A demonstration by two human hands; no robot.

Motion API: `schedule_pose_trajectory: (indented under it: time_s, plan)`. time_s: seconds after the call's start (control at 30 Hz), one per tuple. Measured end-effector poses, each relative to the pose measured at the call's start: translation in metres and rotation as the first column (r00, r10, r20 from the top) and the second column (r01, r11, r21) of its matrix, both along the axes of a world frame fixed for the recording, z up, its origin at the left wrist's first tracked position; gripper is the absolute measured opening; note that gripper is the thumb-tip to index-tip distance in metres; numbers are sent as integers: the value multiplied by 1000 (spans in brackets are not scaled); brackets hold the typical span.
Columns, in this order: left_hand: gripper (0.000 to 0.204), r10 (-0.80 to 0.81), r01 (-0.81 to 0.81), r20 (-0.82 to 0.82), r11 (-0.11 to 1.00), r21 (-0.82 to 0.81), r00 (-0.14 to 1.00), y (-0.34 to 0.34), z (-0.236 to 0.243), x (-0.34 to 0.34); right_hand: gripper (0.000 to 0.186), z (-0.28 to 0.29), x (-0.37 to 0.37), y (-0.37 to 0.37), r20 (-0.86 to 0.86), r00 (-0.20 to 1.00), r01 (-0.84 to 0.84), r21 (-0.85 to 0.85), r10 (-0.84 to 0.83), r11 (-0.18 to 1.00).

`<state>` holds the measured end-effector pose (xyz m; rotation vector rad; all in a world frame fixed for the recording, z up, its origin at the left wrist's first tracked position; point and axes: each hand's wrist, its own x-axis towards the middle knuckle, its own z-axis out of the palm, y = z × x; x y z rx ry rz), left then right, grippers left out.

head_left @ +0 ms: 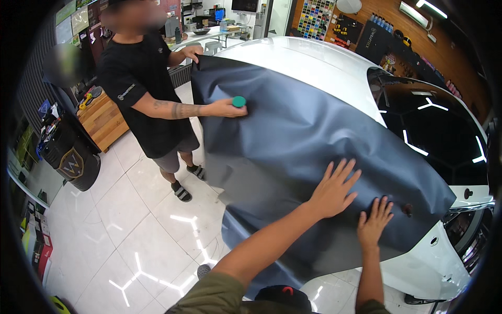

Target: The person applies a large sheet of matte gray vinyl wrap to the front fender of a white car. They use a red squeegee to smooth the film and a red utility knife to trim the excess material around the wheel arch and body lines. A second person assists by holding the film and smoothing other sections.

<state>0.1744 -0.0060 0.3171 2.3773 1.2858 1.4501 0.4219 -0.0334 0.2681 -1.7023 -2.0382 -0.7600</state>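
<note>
A large dark blue-grey sheet of vinyl wrap [272, 141] lies wrinkled over the side of a white car [314, 68] and hangs down toward the floor. My left hand [332, 189] rests on the sheet, palm down, with its fingers spread. Beside it to the right, my right hand [374, 222] also lies open on the sheet. A small dark reddish round piece [407, 210] sits on the film just right of that hand. At the far left, a co-worker grips the sheet's upper corner with one hand and holds a green round object [239, 101] against it with the other.
The co-worker in a black shirt [144, 94] stands on the tiled floor [125, 225]. A dark round knob [468, 193] is on the car's white panel at right. A black bin [70, 157] and a wooden cabinet [104, 123] stand at left; a white table [209, 35] is behind.
</note>
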Motion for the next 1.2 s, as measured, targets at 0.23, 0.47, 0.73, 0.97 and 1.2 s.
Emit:
schedule_pose_trajectory:
  time_s: [0.23, 0.47, 0.73, 0.97, 1.2]
  plan:
    - [42, 306, -104, 197, 742, -662, 932, -174, -217, -257, 67, 38, -23, -14, 25, 964, 261, -282, -265, 923]
    - [38, 518, -220, 107, 529, -820, 849, -287, -250, -373, 81, 46, -75, 9, -302, 817, 377, -364, -491, 852]
    - [43, 408, -292, 99, 783, -549, 907, -146, -123, -429, 82, 26, -103, 21, -452, 696, 502, -248, -558, 828]
    - [60, 468, -445, -25, 822, -354, 884, 72, -59, -465, 78, 18, -119, 62, -662, 490, 602, -214, -567, 769]
    - [57, 415, -350, -228, 894, 278, 881, 159, -99, -470, 70, 5, -118, 71, -683, 428, 798, -21, -592, 602]
